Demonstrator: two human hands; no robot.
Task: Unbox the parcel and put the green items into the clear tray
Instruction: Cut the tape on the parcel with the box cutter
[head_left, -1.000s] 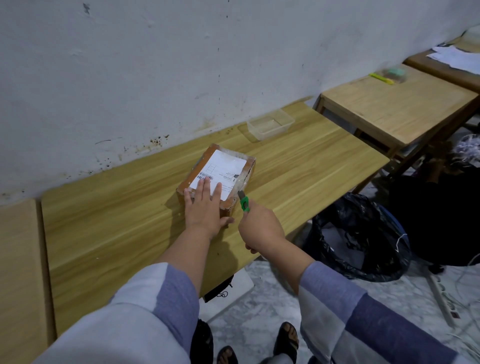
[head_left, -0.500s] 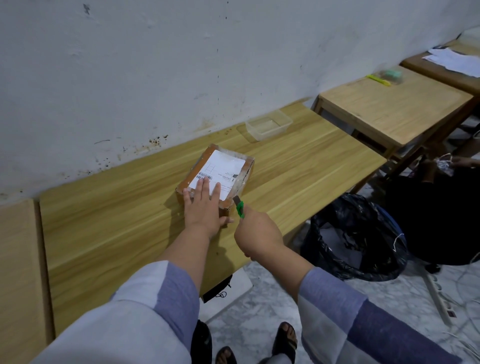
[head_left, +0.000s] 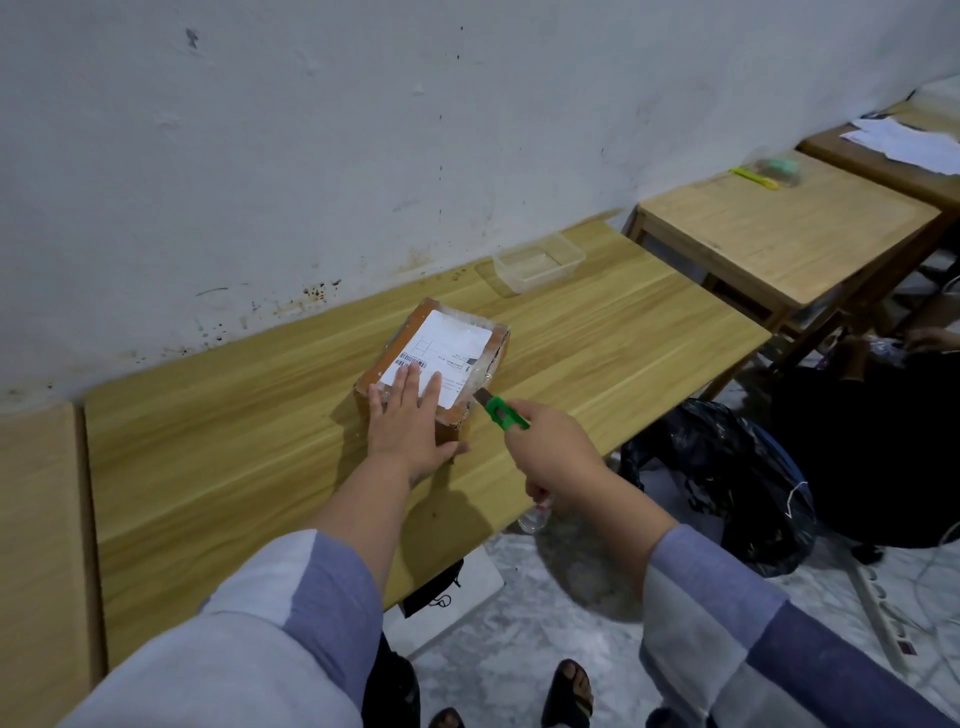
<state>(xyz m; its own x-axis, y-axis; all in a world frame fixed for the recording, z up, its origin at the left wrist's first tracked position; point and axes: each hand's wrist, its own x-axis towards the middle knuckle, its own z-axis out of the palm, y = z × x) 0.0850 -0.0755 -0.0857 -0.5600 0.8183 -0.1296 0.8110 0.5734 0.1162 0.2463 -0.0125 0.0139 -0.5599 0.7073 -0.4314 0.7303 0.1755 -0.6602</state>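
Brown taped parcel (head_left: 441, 358), white label; left hand (head_left: 410, 421) flat on top; right hand (head_left: 556, 452) fingers grip green cutter (head_left: 501, 413)

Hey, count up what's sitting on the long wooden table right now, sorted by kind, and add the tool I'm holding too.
Parcels: 1, the taped parcel under the left hand
Clear trays: 1, the clear tray near the wall
Cutters: 1, the green cutter in the right hand
Total: 3

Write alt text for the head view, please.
A left hand presses flat on a taped cardboard parcel while the right hand holds a green box cutter at its right edge. A clear tray sits behind, near the wall.
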